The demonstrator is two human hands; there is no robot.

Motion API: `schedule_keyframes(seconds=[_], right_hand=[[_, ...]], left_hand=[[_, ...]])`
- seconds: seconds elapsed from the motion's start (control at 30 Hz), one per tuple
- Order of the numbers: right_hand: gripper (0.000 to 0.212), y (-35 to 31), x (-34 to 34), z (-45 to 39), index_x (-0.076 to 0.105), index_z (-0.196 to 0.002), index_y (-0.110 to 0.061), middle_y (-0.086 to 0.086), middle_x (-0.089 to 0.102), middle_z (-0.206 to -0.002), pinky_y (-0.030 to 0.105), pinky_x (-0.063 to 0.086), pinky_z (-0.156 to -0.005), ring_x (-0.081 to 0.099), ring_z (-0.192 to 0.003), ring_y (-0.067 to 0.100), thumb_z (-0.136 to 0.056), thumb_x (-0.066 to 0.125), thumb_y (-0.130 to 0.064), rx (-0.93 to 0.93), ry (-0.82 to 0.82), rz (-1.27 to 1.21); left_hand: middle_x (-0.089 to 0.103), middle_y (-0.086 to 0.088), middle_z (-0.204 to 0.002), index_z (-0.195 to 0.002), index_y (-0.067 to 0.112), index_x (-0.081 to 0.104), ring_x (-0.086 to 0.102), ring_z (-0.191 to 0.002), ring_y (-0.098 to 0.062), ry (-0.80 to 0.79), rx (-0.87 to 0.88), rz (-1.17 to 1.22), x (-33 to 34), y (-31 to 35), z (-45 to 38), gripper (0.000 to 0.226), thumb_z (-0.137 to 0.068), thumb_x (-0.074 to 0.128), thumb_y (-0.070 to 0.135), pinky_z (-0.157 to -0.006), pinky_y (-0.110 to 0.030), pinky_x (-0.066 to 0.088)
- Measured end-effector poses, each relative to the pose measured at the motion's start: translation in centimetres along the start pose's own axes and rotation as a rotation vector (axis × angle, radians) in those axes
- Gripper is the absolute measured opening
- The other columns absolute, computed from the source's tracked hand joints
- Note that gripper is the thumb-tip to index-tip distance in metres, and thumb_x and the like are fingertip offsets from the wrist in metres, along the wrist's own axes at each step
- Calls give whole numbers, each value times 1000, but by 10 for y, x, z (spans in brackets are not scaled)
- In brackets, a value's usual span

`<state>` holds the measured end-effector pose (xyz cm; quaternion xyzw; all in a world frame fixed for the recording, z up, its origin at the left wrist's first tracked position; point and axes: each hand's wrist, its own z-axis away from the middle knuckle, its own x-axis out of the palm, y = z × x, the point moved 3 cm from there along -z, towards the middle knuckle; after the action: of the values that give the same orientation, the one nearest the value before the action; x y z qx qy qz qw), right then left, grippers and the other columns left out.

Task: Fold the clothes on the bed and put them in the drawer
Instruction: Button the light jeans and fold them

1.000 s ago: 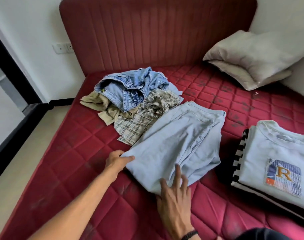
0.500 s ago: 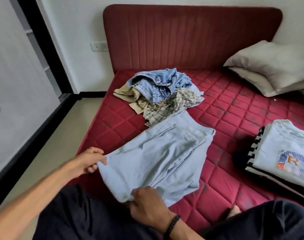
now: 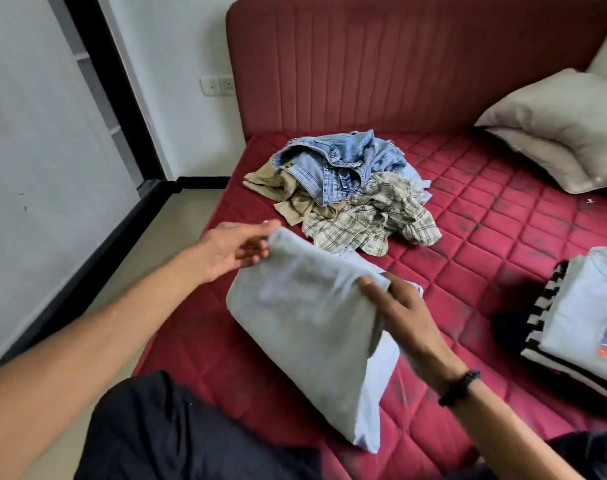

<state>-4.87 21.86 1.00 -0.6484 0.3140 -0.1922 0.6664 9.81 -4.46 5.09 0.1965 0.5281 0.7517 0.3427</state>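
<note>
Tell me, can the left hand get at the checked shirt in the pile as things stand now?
Probably not yet: the left hand pinches a corner of the light blue garment. The checked shirt lies uncovered just beyond, nothing between them.

Bare red bed (image 3: 485, 244) open between the unfolded pile (image 3: 343, 199) ahead and the folded stack (image 3: 579, 317) at my right. Pillows (image 3: 565, 129) block the far right corner. Pale blue garment (image 3: 305, 327) fills the space right in front, my knees below it. Headboard (image 3: 416, 64) closes the back.
</note>
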Motion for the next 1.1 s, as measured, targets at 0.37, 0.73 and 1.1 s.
schedule_keyframes(seconds=[0.37, 0.73, 1.1], right_hand=[[52, 148, -92, -99, 52, -78, 6, 12, 50, -60, 37, 42, -46, 49, -50, 25, -95, 63, -42, 242, 310, -15], [46, 186, -98, -120, 62, -85, 1, 20, 61, -67, 34, 43, -51, 56, -56, 24, -90, 69, -44, 428, 268, 15], [42, 140, -85, -113, 55, -78, -7, 15, 59, -73, 43, 47, -62, 59, -69, 29, -84, 63, -47, 412, 342, 307]], left_hand=[[74, 1, -71, -85, 13, 76, 70, -66, -16, 193, 196, -555, 157, -29, -179, 26, -81, 85, 36, -62, -29, 58], [77, -10, -93, -102, 11, 74, 70, -94, -31, 303, 261, -637, 166, -78, -206, 25, -90, 70, 33, -80, -37, 57], [6, -1, -173, -161, 41, 12, 2, -159, -26, -107, 447, -1299, 171, -129, -115, 82, -92, 26, 82, -124, -61, 0]])
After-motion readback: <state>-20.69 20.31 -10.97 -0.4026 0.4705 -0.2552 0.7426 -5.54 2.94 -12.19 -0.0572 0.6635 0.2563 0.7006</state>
